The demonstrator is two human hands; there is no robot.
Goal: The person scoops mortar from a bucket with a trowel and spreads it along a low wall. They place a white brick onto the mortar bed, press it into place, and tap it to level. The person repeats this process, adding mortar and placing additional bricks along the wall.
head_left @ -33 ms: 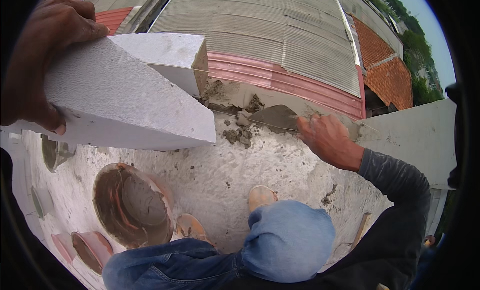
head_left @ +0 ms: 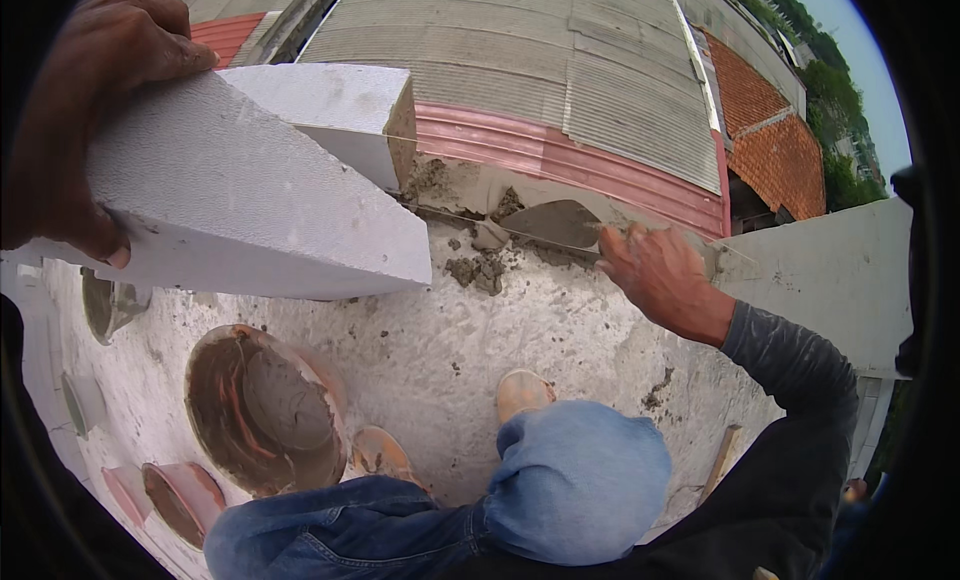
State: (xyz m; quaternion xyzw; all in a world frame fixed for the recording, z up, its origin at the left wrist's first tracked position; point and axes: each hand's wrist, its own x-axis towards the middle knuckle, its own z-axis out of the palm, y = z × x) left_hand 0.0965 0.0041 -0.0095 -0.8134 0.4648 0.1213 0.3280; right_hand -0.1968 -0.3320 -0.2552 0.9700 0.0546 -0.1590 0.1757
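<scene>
My left hand (head_left: 75,110) grips the end of a white lightweight block (head_left: 260,185), fingers over its top and thumb on the near side. The block is tilted, its pointed-looking corner toward the middle. Behind it a second white block (head_left: 335,95) sits on the wall line. My right hand (head_left: 665,280) is closed round a trowel, its handle hidden in the fist. The trowel's grey blade (head_left: 552,223) lies against the mortar bed beside a stretched string. Lumps of wet mortar (head_left: 478,272) lie just left of and below the blade.
A large mortar-coated bucket (head_left: 210,420) stands at the lower left, with smaller pots (head_left: 185,500) near it. My shoes (head_left: 522,392) rest on the mortar-spattered floor. A pale wall (head_left: 830,270) rises at right; corrugated roofs (head_left: 480,50) lie beyond the wall line.
My right hand and the trowel have shifted slightly to the right. The left hand and its block stay almost where they were.
</scene>
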